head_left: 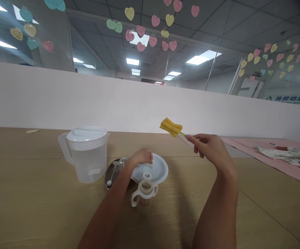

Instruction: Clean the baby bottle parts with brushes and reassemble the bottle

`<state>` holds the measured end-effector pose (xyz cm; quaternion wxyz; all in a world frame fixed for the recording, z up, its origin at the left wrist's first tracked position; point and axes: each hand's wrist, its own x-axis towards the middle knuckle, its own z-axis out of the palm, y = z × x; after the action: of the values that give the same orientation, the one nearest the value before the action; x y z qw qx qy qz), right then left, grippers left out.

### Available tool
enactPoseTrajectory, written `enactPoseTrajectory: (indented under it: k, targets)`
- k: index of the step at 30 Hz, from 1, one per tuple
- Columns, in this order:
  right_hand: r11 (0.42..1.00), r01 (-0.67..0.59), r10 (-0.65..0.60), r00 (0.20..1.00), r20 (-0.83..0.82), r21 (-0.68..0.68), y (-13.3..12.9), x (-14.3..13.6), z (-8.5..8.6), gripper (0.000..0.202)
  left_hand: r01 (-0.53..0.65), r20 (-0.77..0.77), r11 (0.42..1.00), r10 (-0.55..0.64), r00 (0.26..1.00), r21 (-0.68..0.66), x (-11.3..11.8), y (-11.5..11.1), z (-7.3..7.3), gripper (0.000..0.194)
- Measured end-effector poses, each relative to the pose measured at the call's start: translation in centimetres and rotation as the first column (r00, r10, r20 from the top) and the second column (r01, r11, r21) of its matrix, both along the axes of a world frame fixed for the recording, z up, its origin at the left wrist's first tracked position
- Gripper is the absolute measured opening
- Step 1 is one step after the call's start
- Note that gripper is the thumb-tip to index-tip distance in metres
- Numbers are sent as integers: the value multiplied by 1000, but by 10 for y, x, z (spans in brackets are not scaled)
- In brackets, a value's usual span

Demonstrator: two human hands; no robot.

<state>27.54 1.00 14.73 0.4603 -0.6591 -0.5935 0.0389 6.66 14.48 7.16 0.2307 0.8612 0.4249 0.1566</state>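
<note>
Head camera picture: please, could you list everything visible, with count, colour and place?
Sponge brush: 1, yellow with green handle, held up centre
Bottle: 1, clear with white handles, front centre
Bowl: 1, white, behind the bottle
Ring: 1, white, bowl's near edge
Tray: 1, dark, left of the bowl
Straw piece: 1, white, on the tray
Jug: 1, clear with white lid, left
Flat piece: 1, cream, back left
Cloth: 1, pink, right
Table: 1, tan, below
Wall: 1, white, behind
Heart notes: many, mixed colours, top
Ceiling lights: several, white, top
Left hand: 1, bare, at the bowl; grip unclear
Right hand: 1, bare, holding the brush
</note>
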Motion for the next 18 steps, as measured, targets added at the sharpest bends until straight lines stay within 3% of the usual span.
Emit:
enactPoseTrajectory:
  k: [4,9,12,14,16,18]
  targets:
    - [996,45,-41,998,56,-77,1,-1,0,46,-21,284,997,0,959,73,-16,2,24,16]
    - [958,-69,104,988,114,-279,13,-7,-4,39,15,682,1000,-15,731,5,-38,-3,41,33]
    - [942,-90,141,980,140,-324,22,-14,-6,39,29,748,999,-5,664,-19,-45,-10,47,35]
    - [942,-100,158,974,162,-320,24,-19,-5,42,9,753,1000,4,658,-12,-47,-14,51,37]
    - [952,-143,195,965,177,-271,24,-23,-4,44,-79,724,997,44,688,14,-49,-17,54,39]
    - [962,-192,224,961,164,-192,20,-28,-1,45,-256,657,963,143,741,78,-52,-19,57,39]
